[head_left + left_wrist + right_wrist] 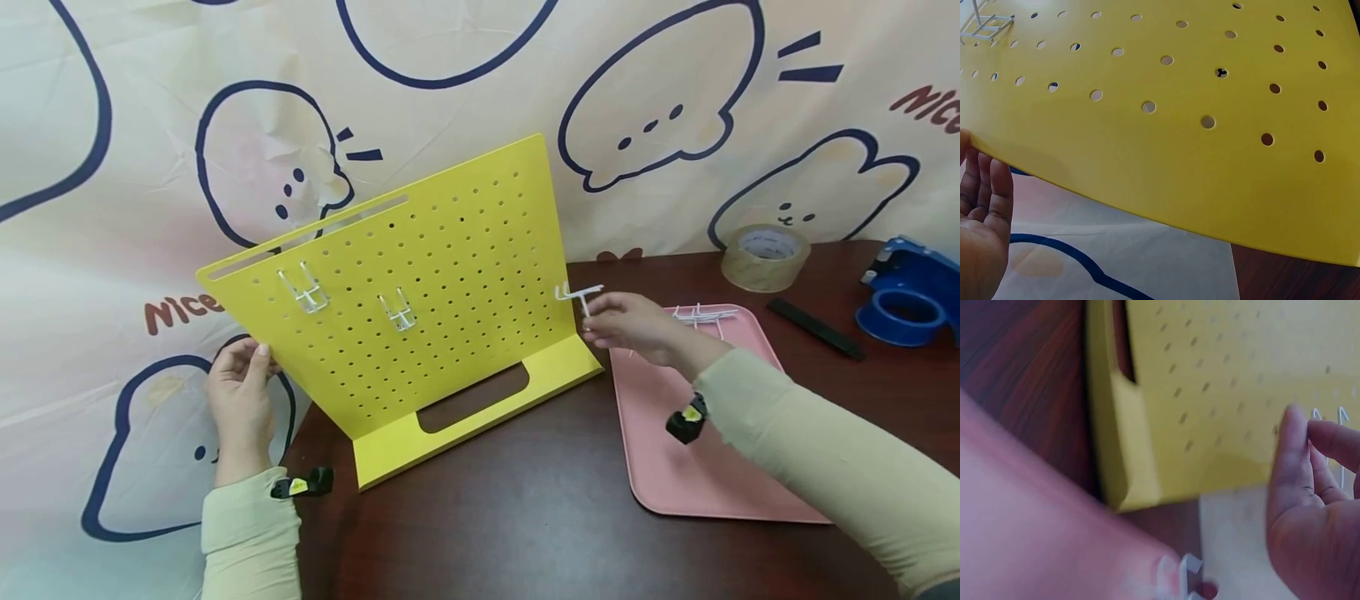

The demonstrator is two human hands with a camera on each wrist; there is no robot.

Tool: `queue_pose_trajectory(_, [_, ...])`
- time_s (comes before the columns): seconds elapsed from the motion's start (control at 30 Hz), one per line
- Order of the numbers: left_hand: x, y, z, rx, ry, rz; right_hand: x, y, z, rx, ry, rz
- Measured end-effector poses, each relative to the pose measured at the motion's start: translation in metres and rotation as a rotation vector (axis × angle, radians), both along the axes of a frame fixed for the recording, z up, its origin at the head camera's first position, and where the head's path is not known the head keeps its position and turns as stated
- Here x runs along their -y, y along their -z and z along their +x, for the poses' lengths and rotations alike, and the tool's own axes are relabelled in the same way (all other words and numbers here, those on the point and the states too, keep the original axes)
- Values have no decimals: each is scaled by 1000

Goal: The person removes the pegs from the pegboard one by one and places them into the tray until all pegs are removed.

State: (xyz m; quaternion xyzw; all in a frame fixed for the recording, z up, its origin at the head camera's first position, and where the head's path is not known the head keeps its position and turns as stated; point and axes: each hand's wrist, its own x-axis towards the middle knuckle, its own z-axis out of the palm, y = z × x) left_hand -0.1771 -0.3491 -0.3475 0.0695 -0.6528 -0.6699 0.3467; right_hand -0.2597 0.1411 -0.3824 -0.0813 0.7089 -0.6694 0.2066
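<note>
Pale R sleeve (832, 467) is seen nearest the cam, crossing over the pink tray (675, 479). White wire hook (581, 294) is pinched btwn thumb & fingers of the R hand (637, 325), held up nr the right edge of the yellow pegboard (468, 279), which is stood on the dark table (525, 517). Pegboard's left edge is gripped by the L hand (243, 392). Two hung hooks (307, 296) are fixed on its left half; spare hooks (705, 315) are laid at the tray's far end. Tape roll (757, 271), black strip (816, 328) & blue dispenser (900, 315) are set at far right.
</note>
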Motion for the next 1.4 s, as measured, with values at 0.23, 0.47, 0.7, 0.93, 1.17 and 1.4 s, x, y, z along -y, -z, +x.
queue_pose_trajectory(0.23, [2, 1, 0, 4, -3, -16, -51, 26, 12, -8, 43, 171])
queue_pose_trajectory(0.47, [4, 1, 1, 31, -18, -18, -78, 48, 21, -97, 23, 369])
queue_pose_trajectory(0.7, [4, 2, 0, 20, -11, -22, -75, 65, 28, 17, 9, 267])
queue_pose_trajectory(0.93, [3, 2, -1, 12, -10, -27, -67, 71, 33, 96, 59, 201])
queue_pose_trajectory(1.17, [2, 1, -1, 9, -7, -20, -63, 71, 35, 107, 69, 217])
queue_pose_trajectory(1.4, [2, 1, 1, 18, -18, -11, -61, 70, 35, 87, 87, 264])
